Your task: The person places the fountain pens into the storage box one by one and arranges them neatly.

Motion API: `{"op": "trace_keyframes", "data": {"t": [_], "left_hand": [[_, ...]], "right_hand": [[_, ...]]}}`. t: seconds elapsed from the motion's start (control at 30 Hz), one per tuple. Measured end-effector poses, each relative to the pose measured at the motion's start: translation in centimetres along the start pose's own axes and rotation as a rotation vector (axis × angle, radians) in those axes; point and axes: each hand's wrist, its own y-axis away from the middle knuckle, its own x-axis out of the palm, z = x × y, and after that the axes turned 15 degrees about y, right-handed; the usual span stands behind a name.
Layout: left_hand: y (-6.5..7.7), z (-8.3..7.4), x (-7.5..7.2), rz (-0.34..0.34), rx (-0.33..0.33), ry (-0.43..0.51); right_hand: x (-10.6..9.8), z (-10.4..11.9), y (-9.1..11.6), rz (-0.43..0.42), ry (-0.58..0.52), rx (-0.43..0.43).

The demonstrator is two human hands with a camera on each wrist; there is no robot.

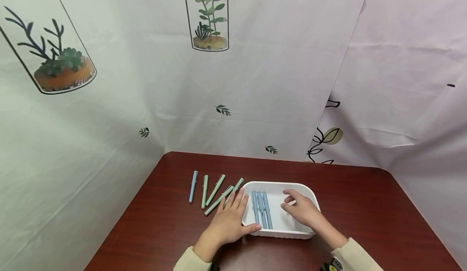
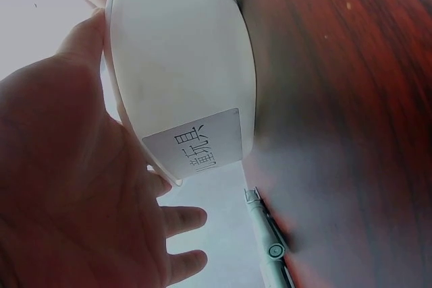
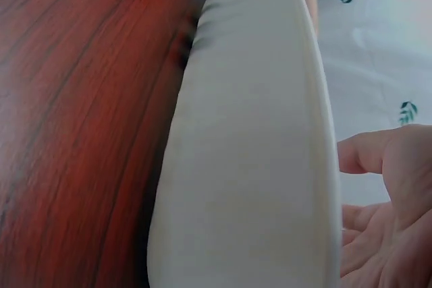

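A white plastic tray [image 1: 292, 236] sits on the table with three blue pens [image 1: 262, 208] lying side by side in its left half. My left hand [image 1: 228, 222] rests against the tray's left side, fingers spread straight and thumb at the near rim; in the left wrist view, the thumb touches the rim. Over the tray's right half hovers my right hand [image 1: 302, 210], its fingers loosely bent with nothing visible between them. Left of the tray lie several green pens [image 1: 215, 190], the nearest ones close to the left fingertips. A single blue pen [image 1: 193, 186] lies farthest left.
The dark red wooden table [image 1: 153, 230] bears everything. White cloth with printed plants [image 1: 255, 100] hangs behind it and at both sides. A label [image 2: 196, 143] with printed characters is stuck on the tray's outer wall.
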Motion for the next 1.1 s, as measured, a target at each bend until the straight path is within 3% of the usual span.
{"op": "trace_keyframes", "data": {"t": [0.5, 0.6, 0.83, 1.1], "left_hand": [[0.0, 0.1, -0.1, 0.003, 0.006, 0.007], [0.0, 0.1, -0.1, 0.004, 0.005, 0.015], [0.1, 0.2, 0.0, 0.000, 0.006, 0.016], [0.1, 0.2, 0.0, 0.008, 0.002, 0.017]], "right_hand": [[-2.9, -2.6, 3.5, -0.065, -0.063, -0.062], [-3.0, -3.2, 4.2, -0.126, -0.024, -0.098], [-2.0, -5.0, 5.1, -0.358, 0.172, -0.247], [-0.3, -6.8, 5.8, -0.344, 0.216, -0.293]]}}
